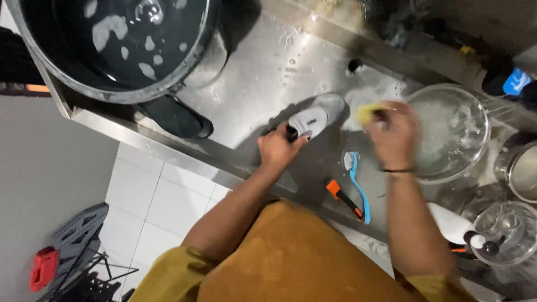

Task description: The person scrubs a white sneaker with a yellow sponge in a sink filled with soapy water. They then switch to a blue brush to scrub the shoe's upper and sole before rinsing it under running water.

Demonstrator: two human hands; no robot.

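On the wet steel bench (263,72), a blue brush (358,187) and an orange-handled tool (345,199) lie nearest the person. Just beyond, the left hand (277,150) is clenched around the heel of a grey shoe (315,118) lying on its side. The right hand (395,136), blurred, grasps a yellow sponge (366,112) at the shoe's toe. Right of it sits a sudsy glass bowl (450,131). Farther left, a basin (112,45) holds dark soapy water.

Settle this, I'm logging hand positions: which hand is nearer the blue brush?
Right. The right hand hovers just above the blue brush; the left hand grips the shoe, farther left.
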